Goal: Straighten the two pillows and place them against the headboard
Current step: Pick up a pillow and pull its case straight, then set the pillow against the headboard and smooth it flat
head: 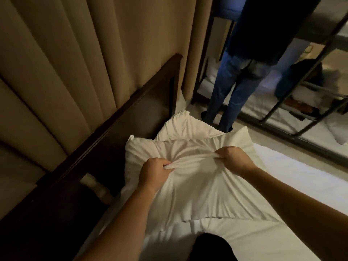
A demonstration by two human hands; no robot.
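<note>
Both fists bunched pillowcase of near pillow: left hand at 9 o'clock, right hand at 3. Risk: fabric-only grip, case slipping off filling; second pillow at 12 knocked off bed.

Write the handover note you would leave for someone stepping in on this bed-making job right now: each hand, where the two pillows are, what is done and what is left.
Left hand: fist closed on a bunch of the near pillow cover.
Right hand: also gripping a bunch of the same cover, fabric pulled taut between the two hands.
Near pillow: on the white mattress, skewed, creased, not against the dark wooden headboard.
Far pillow: behind it, partly covered, crumpled, close to the headboard's end.
Done: neither pillow looks straightened or set in place.
Left: smooth both and stand them along the headboard.
</note>
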